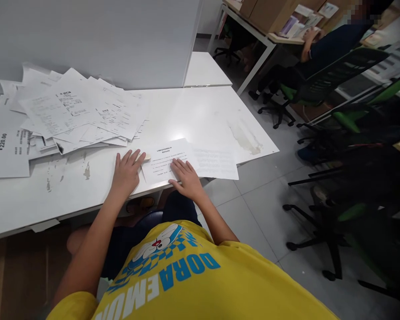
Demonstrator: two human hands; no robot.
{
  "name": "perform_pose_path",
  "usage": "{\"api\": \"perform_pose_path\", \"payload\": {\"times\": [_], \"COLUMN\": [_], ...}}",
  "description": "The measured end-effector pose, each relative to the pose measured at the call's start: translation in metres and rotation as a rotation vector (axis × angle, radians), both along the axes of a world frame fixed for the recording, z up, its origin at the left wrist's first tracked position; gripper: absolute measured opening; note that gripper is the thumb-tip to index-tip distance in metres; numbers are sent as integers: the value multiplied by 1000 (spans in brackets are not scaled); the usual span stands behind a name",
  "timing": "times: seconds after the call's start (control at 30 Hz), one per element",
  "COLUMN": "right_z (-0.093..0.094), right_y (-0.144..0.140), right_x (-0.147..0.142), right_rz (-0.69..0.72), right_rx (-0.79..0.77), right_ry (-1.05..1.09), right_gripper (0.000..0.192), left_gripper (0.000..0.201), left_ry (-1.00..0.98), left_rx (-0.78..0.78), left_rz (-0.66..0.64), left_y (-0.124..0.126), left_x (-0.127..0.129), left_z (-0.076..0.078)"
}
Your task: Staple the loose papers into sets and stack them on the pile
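Observation:
A printed sheet of paper [163, 156] lies on the white table in front of me, close to the front edge. My right hand [186, 178] rests flat on its right side, fingers stretched out. At the sheet's left edge, my left hand [126, 172] lies with its fingers spread on the table. A small pale object [147, 157] shows by the tip of its index finger; its kind cannot be made out. Another sheet covered in faint text [215, 162] extends out from the right of the first one, its lower corner past the table edge.
A messy heap of printed papers [73, 106] covers the table's back left, beside a sheet marked 220.00 [6, 142]. A grey partition [86, 40] stands behind. To the right, a person [333, 49] sits at a desk with cardboard boxes [270, 15], near several office chairs.

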State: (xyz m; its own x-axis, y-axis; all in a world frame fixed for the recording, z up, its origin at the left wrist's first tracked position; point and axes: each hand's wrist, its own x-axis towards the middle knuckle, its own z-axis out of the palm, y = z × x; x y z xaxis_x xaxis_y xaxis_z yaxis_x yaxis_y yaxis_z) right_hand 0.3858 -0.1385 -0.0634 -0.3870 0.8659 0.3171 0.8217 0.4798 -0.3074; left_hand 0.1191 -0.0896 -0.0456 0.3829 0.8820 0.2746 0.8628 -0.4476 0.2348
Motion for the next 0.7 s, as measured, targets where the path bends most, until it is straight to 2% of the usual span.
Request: {"api": "perform_pose_path", "payload": {"times": [0.1, 0.23, 0.33, 0.43, 0.53, 0.6, 0.63, 0.7], "right_z": [1, 1, 0, 2, 19, 41, 54, 78], "right_y": [-1, -4, -7, 5, 44, 84, 106, 150], "right_x": [0, 4, 10, 21, 24, 7, -8, -54], "right_rz": [57, 151, 192, 93, -244, -439, -460, -375], "right_rx": [3, 94, 252, 470, 610, 595, 571, 502], "right_ry": [-73, -87, -27, 85, 269, 373, 392, 356], "right_gripper": [65, 39, 28, 28, 33, 43, 48, 53], "left_gripper": [68, 68, 63, 57, 57, 57, 57, 55], "left_ry": [16, 22, 3, -56, -117, -138, -139, -134], "left_rx": [0, 21, 38, 69, 85, 65, 50, 29], "left_rz": [-1, 14, 22, 48, 98, 132, 142, 149], "left_y": [0, -3, -6, -9, -9, -7, -6, -5], "left_x": [-1, -1, -2, -4, -6, -6, -6, -5], "left_z": [1, 2, 1, -1, -4, -6, -7, -9]}}
